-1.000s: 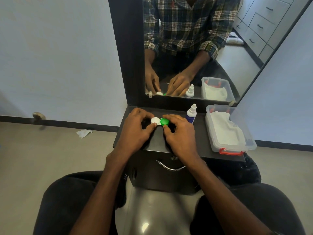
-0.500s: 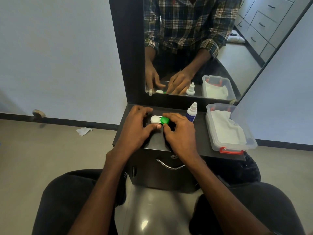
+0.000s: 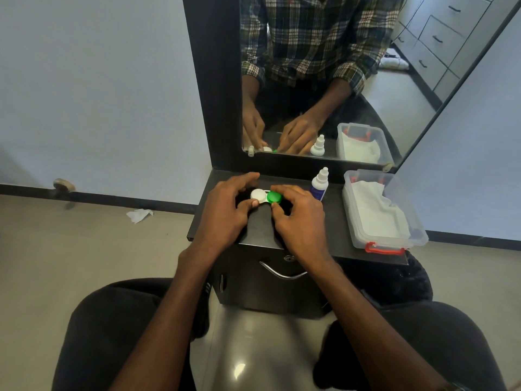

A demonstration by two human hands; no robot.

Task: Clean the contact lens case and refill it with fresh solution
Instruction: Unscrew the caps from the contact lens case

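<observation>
Your two hands meet at the centre of the frame over the black cabinet top [image 3: 335, 218], with the contact lens case [image 3: 266, 197] between them, resting on that top just in front of the mirror [image 3: 324, 80]. Your left hand [image 3: 225, 213] grasps the white-capped end, thumb curled in under the white cap [image 3: 258, 195] and fingers arched over its far side. Your right hand [image 3: 298, 218] grasps the green cap [image 3: 275, 197], thumb at its near edge and fingers curved round the back.

The top is narrow: its front edge runs just below your wrists, and its left edge falls away close beside your left hand. Bare surface lies to the right of your right hand, between it and the clear plastic box [image 3: 383, 215], which sits at the right end of the top with its near corner reaching the front edge. That box holds white tissue [image 3: 375, 213] and has a red latch [image 3: 384, 248] on its near wall.

The solution bottle [image 3: 320, 184], white-nozzled with a blue label, stands upright just beyond your right knuckles, close to the mirror's lower frame, so it is the nearest thing on that side.

Below the top, a drawer front with a curved metal handle [image 3: 282, 273] faces your knees. The floor is glossy tile; a crumpled bit of tissue [image 3: 139, 215] lies on it at middle left, near the dark skirting board. A doorstop [image 3: 62, 184] sits against the pale wall farther left.
</observation>
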